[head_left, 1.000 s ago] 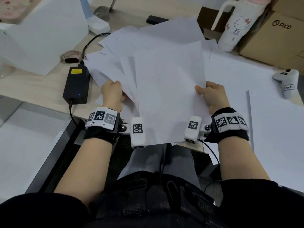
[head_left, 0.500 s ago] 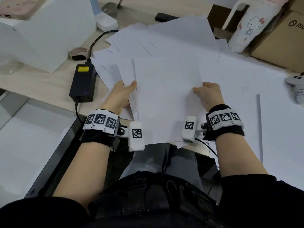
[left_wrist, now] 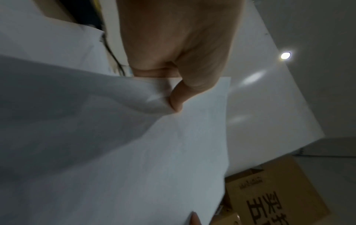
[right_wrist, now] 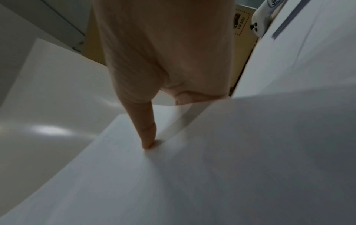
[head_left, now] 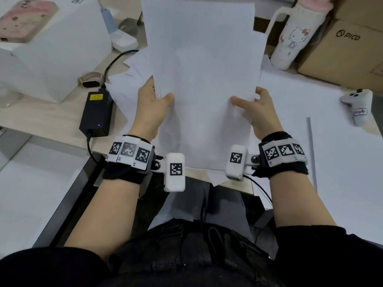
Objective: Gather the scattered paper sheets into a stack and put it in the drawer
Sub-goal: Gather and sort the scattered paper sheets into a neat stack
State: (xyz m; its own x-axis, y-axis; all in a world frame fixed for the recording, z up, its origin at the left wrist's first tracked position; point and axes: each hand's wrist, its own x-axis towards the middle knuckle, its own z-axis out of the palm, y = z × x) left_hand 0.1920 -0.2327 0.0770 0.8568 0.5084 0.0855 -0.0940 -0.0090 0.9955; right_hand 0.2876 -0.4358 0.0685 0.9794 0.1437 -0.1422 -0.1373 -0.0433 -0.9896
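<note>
A bundle of white paper sheets (head_left: 203,79) stands raised and tilted up above the desk, its lower edge near the desk's front. My left hand (head_left: 153,106) grips its left edge, thumb on the front face (left_wrist: 177,100). My right hand (head_left: 255,108) grips the right edge, thumb pressed on the front (right_wrist: 148,143). More loose sheets (head_left: 128,79) lie fanned out on the desk behind and to the left. A large white sheet (head_left: 310,112) lies to the right. No drawer is in view.
A black power adapter (head_left: 96,112) with its cable lies left of the papers, beside a white box (head_left: 51,48). A Hello Kitty bottle (head_left: 292,40), a cardboard PICO box (head_left: 348,50) and a white controller (head_left: 358,106) stand at the right. The desk edge (head_left: 116,148) runs near my wrists.
Both hands have lifted the gathered sheets off the desk and tipped them upright. My left hand moved in from the loose sheets and now grips the bundle's left edge.
</note>
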